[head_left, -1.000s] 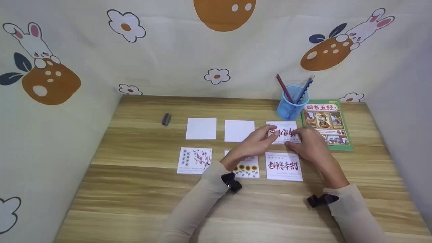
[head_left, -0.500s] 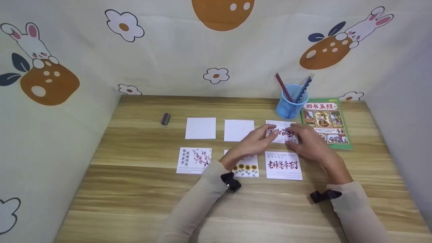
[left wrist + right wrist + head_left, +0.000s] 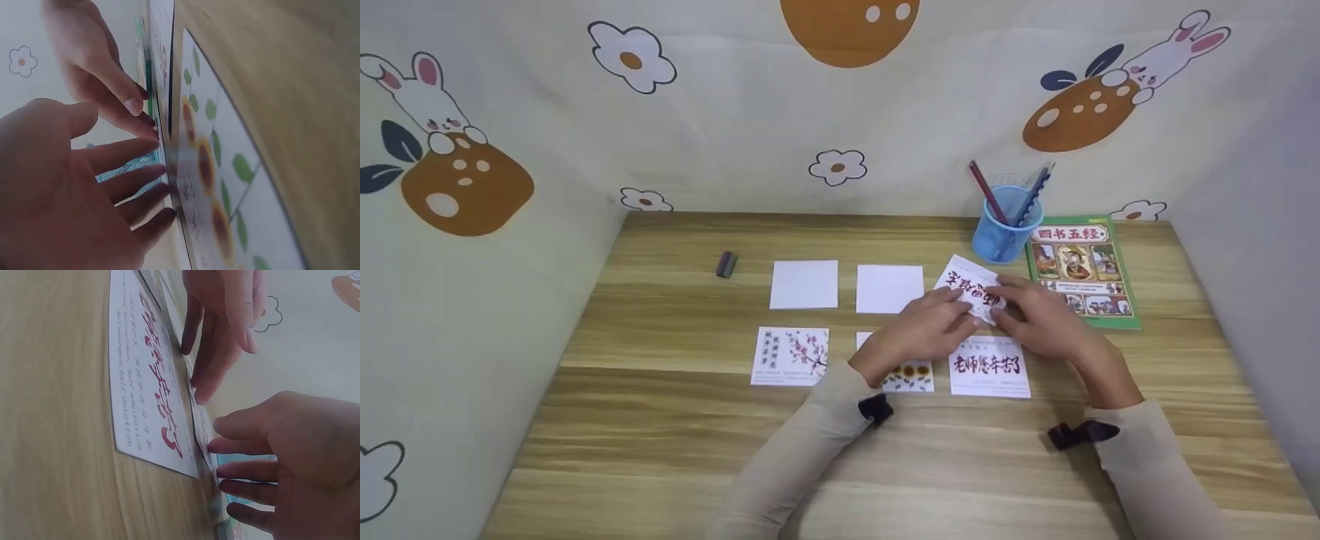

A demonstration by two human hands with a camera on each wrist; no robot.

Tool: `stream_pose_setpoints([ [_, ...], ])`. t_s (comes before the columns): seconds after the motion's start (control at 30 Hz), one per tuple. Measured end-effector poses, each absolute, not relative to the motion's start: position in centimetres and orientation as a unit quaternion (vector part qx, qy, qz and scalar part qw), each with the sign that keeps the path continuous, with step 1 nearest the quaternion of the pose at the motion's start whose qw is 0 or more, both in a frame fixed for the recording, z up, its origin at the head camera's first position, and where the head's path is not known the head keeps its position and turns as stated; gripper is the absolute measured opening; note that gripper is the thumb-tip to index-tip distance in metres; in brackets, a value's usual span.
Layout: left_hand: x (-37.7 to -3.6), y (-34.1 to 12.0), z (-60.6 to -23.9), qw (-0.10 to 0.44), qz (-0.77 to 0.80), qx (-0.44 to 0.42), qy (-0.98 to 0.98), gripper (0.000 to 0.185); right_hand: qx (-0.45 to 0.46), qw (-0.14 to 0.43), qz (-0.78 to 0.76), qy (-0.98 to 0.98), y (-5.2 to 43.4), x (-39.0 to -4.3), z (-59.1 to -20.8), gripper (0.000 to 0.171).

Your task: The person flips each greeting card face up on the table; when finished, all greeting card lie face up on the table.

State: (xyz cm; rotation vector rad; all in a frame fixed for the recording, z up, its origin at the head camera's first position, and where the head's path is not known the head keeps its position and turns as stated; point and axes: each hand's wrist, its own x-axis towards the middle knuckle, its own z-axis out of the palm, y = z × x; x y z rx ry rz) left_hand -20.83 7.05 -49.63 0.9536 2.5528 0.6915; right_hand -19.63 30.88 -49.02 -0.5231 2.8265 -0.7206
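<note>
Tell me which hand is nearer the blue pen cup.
Right. The right hand lies just in front of the blue pen cup, fingers on the skewed card; the left hand sits farther left, over the sunflower card.

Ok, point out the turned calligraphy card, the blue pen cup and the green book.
turned calligraphy card (image 3: pixel 964 283), head view, bare upper left part.
blue pen cup (image 3: pixel 994 241), head view, front wall.
green book (image 3: pixel 1081 264), head view, cover middle.

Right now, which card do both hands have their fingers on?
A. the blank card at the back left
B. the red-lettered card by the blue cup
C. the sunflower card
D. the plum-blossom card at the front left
B: in the head view the left hand and right hand both press fingertips on the turned red-lettered card just in front of the blue cup.
</note>
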Motion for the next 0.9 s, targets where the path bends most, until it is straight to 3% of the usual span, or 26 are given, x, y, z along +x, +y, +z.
stream_pose_setpoints([
  [0.23,-21.0,6.7,-49.4,0.144,0.2,0.304,0.92,0.06,-0.179,0.097,-0.256,0.945,30.5,-19.5,-48.7,0.04],
  [0.5,-21.1,6.6,-49.2,0.151,0.189,0.299,0.923,0.049,-0.197,0.091,-0.293,0.931,29.9,-19.5,-48.7,0.03],
  [0.67,-21.3,6.4,-49.3,0.139,0.204,0.356,0.902,0.033,-0.22,0.081,-0.285,0.929,29.9,-19.6,-49.5,0.039],
  [0.9,-21.1,6.4,-49.4,0.115,0.158,0.35,0.916,0.047,-0.211,0.072,-0.233,0.946,30.1,-19.1,-49.1,0.047],
])
